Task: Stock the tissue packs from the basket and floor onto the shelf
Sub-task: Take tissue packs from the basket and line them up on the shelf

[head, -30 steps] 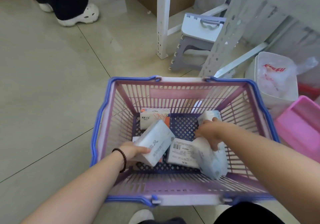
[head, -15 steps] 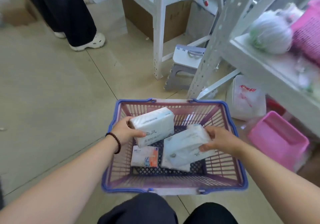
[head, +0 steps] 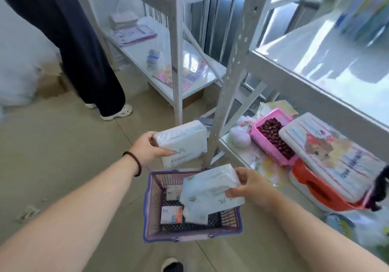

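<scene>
My left hand [head: 146, 148] grips a white tissue pack [head: 182, 143] by its left end, held above the far rim of the purple basket [head: 150, 208] on the floor. My right hand [head: 248, 184] holds a second, crumpled white tissue pack [head: 208, 189] over the basket's middle. Inside the basket lie two small packs with orange corners [head: 171, 215] and another white pack partly hidden under the one I hold. The white metal shelf [head: 315, 65] rises to the right, its glossy middle board bare near me.
The low shelf board holds a pink tray of dark beads [head: 273, 139], a white yarn-like ball [head: 240, 138], a printed flat pack [head: 332, 156] and an orange bag [head: 315, 187]. A grey upright post [head: 229, 78] stands just behind the basket. Another person's dark trouser legs [head: 84, 50] stand at the left.
Both hands have lifted their tissue packs up out of the basket. My view has tilted upward, so the shelf boards now fill the right side.
</scene>
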